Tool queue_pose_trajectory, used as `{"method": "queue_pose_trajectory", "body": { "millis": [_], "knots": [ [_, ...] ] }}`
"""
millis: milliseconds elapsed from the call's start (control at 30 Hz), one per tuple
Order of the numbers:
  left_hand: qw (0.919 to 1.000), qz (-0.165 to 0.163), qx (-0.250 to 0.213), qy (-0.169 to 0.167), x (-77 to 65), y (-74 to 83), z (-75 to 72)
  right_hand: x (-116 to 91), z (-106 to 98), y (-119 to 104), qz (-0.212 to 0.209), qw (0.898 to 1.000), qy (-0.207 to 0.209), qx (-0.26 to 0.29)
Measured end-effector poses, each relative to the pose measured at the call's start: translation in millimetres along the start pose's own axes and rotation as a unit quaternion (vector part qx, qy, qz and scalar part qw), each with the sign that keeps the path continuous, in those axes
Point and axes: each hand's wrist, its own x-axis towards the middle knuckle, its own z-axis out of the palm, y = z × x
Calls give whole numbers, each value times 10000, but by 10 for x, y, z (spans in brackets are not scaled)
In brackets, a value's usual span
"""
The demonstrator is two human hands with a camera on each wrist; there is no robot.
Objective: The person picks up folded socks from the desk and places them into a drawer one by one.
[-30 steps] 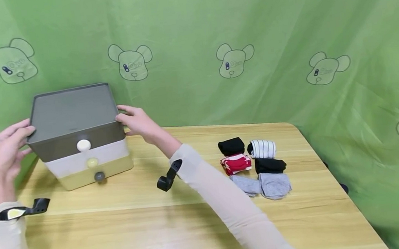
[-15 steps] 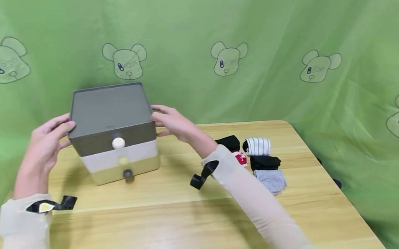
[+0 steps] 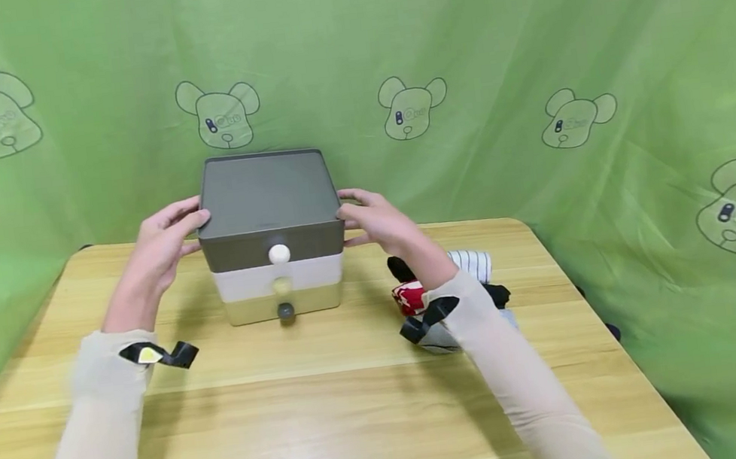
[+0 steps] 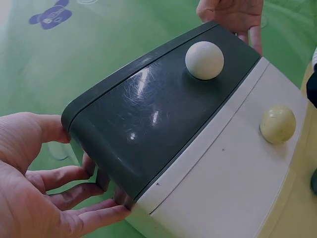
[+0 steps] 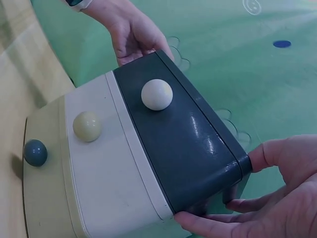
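A small chest of drawers (image 3: 278, 281) stands on the wooden table, stacked in dark grey, white and beige tiers. Each tier has a round knob: white (image 3: 279, 254), pale yellow (image 3: 282, 286) and dark grey (image 3: 287, 313). My left hand (image 3: 165, 241) holds its left side, thumb at the top rim and fingers spread along the dark wall. On the opposite side my right hand (image 3: 377, 221) grips it likewise, thumb at the top corner. In both wrist views the fingertips meet the side of the dark tier (image 4: 143, 119), and all the drawers are closed.
To the right lie folded socks: red-and-white (image 3: 408, 298), striped (image 3: 472, 263), black (image 3: 500, 295) and grey (image 3: 438, 339) ones, partly hidden by my right forearm. A green curtain (image 3: 321, 53) with bear-head drawings hangs behind the table (image 3: 281, 421).
Both hands have moved the chest of drawers rightward from the table's left side toward the middle and turned its front more squarely toward me. My right forearm now covers more of the socks.
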Motion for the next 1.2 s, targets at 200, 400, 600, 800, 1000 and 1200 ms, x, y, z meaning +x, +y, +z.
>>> {"method": "queue_pose_trajectory", "body": {
  "millis": [200,400,600,800,1000,1200],
  "knots": [
    [9997,-160,-12,-203,133,-30,182,-43,-276,82,-71,9998,-136,152],
    [9991,-313,52,-290,255,-51,296,-45,-463,140,-201,9985,-337,376],
    [9991,-316,-66,-284,333,-60,350,-48,-531,146,-223,9980,-368,466],
    [9989,-348,-74,-292,373,-59,342,-27,-527,145,-130,9979,-304,550],
    [9983,-442,-77,-366,383,-33,339,-32,-515,132,-93,9985,-249,488],
    [9972,-530,244,-468,422,28,322,-153,-429,120,-1077,9911,732,289]
  ]
}}
